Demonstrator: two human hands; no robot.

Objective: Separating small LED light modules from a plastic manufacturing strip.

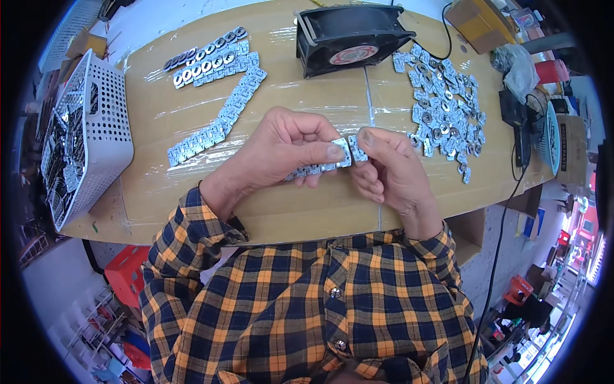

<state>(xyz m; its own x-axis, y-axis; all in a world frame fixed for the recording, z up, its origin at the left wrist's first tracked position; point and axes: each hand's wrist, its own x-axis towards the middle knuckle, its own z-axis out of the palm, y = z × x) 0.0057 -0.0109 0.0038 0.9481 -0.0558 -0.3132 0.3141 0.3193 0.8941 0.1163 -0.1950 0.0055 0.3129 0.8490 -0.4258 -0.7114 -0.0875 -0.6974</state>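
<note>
My left hand (275, 150) is closed round a strip of small pale-blue circuit boards (311, 171), its thumb pressing on the strip near the right end. Facing it, my right hand (398, 168) pinches a small circuit board (358, 153) between thumb and fingers. A narrow dark gap shows between that board and the strip's end; whether they still join cannot be made out. Both hands are held over the table's near middle. Farther left lies a long slanting row of similar boards (220, 125). To the right spreads a loose heap of separate small boards (444, 102), many with round dark parts.
A black box fan (355, 41) stands at the far middle of the brown table (307, 221). Boards with round rings (208, 64) lie at far left. A white perforated basket (109, 109) holds more pieces. At right are a black cable (495, 256) and a plastic bag (519, 70).
</note>
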